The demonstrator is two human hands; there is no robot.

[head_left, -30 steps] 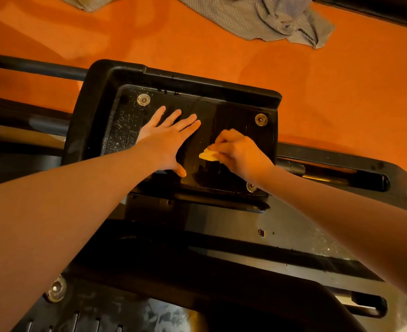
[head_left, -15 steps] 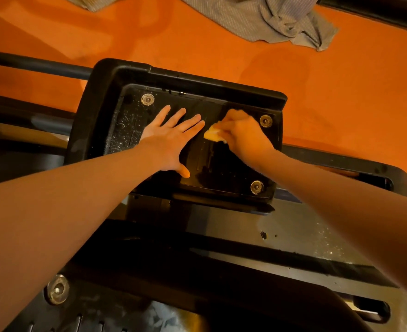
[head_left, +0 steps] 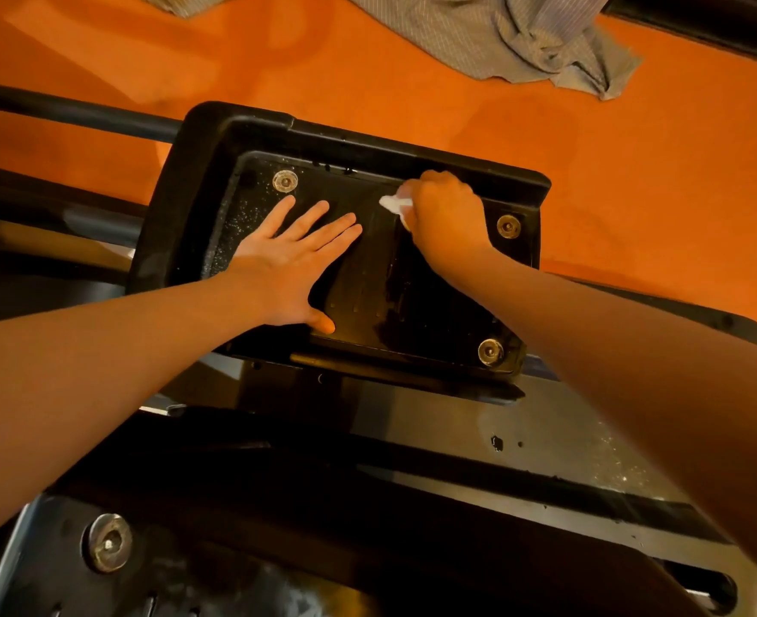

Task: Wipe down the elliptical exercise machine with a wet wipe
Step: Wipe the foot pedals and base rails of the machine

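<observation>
Fingers (head_left: 310,220) of your left hand (head_left: 287,264) are spread wide and flat, pressing down on the black pedal (head_left: 243,140) of the elliptical machine (head_left: 457,438), thumb out near its lower rim. Your right hand (head_left: 445,216) is curled tight, pinching the white wet wipe (head_left: 393,203) against the pedal's far inner edge, just beside the raised rim. White specks dust the pedal's left side, next to your left palm. Round metal bolts sit at the corners: one (head_left: 285,181) just above your left fingertips, one (head_left: 508,226) right of your right wrist, one (head_left: 490,351) at the lower right. Beyond the pedal, a crumpled grey cloth (head_left: 523,33) lies on the orange floor (head_left: 635,149).
</observation>
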